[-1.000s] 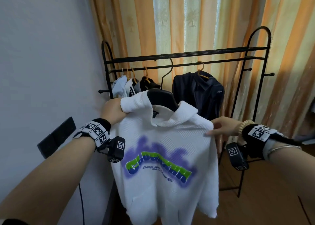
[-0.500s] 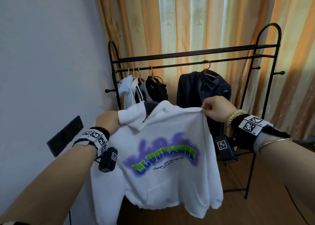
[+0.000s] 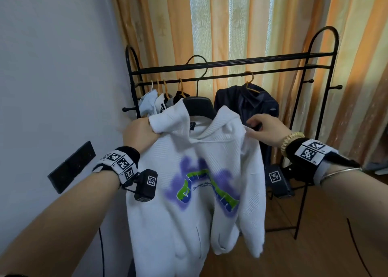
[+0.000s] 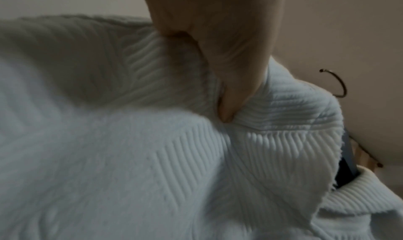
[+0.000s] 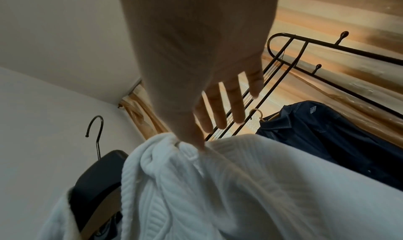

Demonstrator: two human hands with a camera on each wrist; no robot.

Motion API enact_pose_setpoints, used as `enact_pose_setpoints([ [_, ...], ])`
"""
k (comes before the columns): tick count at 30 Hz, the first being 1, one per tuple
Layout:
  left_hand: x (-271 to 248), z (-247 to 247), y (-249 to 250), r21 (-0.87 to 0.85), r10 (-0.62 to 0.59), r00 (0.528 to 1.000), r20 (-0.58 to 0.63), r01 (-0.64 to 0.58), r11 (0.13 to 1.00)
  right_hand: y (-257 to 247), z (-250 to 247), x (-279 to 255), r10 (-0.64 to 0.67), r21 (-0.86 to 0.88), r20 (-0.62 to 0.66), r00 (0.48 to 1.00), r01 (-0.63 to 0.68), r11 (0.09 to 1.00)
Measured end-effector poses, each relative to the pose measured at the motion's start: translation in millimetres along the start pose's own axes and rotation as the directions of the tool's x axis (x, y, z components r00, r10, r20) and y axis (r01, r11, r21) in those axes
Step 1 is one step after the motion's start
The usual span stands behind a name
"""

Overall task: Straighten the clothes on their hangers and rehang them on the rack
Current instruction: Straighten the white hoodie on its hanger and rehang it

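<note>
A white hoodie (image 3: 189, 171) with a purple and green print hangs on a black hanger (image 3: 199, 106) in front of the black rack (image 3: 231, 61). The hanger's hook (image 3: 197, 58) stands up in front of the top rails. My left hand (image 3: 142, 134) grips the hoodie's left shoulder in a bunch; the left wrist view shows the thumb (image 4: 229, 88) pressed into the ribbed cloth (image 4: 152, 157). At the right shoulder my right hand (image 3: 262, 127) has its fingers (image 5: 218, 109) straight and spread, with one fingertip touching the cloth (image 5: 240, 183).
A dark blue jacket (image 3: 252, 102) hangs on a wooden hanger at the rack's middle. Several garments (image 3: 159, 102) crowd its left end. Striped orange curtains hang behind and a grey wall with a black socket strip (image 3: 71, 167) is left. The floor is wood.
My right hand no longer pinches and lifts the right shoulder; its fingers are now straight. The hoodie hangs narrower and higher, and the hanger's hook now shows in front of the rails.
</note>
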State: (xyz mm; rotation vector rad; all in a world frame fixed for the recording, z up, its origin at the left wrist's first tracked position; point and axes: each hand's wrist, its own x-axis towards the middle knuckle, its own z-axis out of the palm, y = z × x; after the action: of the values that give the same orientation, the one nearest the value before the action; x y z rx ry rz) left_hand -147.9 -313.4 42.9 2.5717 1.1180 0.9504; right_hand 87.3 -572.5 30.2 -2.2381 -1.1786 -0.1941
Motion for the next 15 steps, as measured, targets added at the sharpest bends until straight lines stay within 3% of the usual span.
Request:
enact_pose_setpoints([
  [3, 0.9, -1.9, 6.4, -0.040, -0.070, 0.996, 0.047, 0.071, 0.997, -9.9, -0.4, -5.5, 0.011, 0.128, 0.012, 1.000, -0.012, 0.992],
  [6, 0.8, -1.4, 0.5, 0.003, 0.033, 0.998, 0.051, -0.033, 0.999, -10.8, 3.7, -6.5, -0.028, -0.051, 0.102, 0.994, 0.034, 0.998],
  [9, -0.3, -4.3, -6.8, -0.040, 0.059, 0.996, 0.060, -0.057, 0.998, -1.5, 9.3, -5.4, 0.126, -0.140, 0.227, 0.966, -0.095, 0.986],
  [12, -1.6, -7.8, -9.7, -0.070, 0.057, 0.997, 0.054, -0.053, 0.996, 8.5, 14.5, -2.0, 0.275, -0.087, 0.206, 0.939, -0.262, 0.961],
  [15, 0.0, -8.6, -11.9, -0.057, 0.050, 0.996, 0.069, -0.046, 0.997, 15.3, 15.4, 0.0, 0.304, -0.062, 0.208, 0.930, -0.298, 0.953],
])
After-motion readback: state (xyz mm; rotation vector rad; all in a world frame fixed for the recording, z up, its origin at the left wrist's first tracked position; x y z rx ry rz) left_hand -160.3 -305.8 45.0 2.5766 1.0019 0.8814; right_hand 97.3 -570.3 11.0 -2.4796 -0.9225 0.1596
